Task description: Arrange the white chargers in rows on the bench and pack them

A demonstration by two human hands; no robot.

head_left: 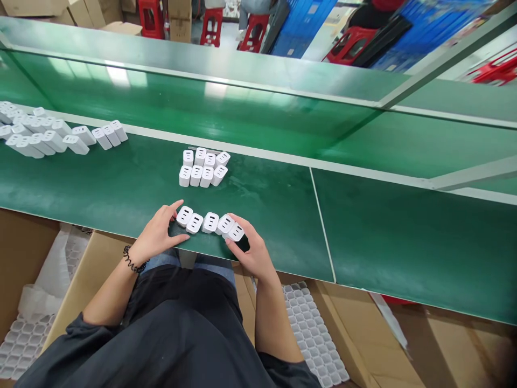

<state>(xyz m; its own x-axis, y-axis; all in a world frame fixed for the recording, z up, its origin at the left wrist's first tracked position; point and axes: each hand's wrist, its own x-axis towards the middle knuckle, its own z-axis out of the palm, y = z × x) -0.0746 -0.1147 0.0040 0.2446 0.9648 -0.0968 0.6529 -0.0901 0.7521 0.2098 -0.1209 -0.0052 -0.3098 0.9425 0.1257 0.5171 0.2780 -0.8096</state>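
Observation:
Several white USB chargers stand in a short row near the table's front edge, port faces up. My left hand [159, 229] is at the row's left end, thumb and fingers spread around the leftmost charger [184, 215]; whether it touches cannot be made out. At the other end, my right hand [252, 250] has its thumb and fingers on either side of the rightmost charger [236, 232], which leans against its neighbour [225, 223]. A small gap separates the middle charger [210, 222] from the pair on its left. Just behind stands a two-row group of chargers [196, 175].
More white chargers [36, 132] crowd the far left of the green table [274, 215]. A pale rail [262, 153] runs along its back. Below the front edge are cardboard boxes [343, 323] and white cell trays [309, 323]. Red stools [212, 27] and people are beyond.

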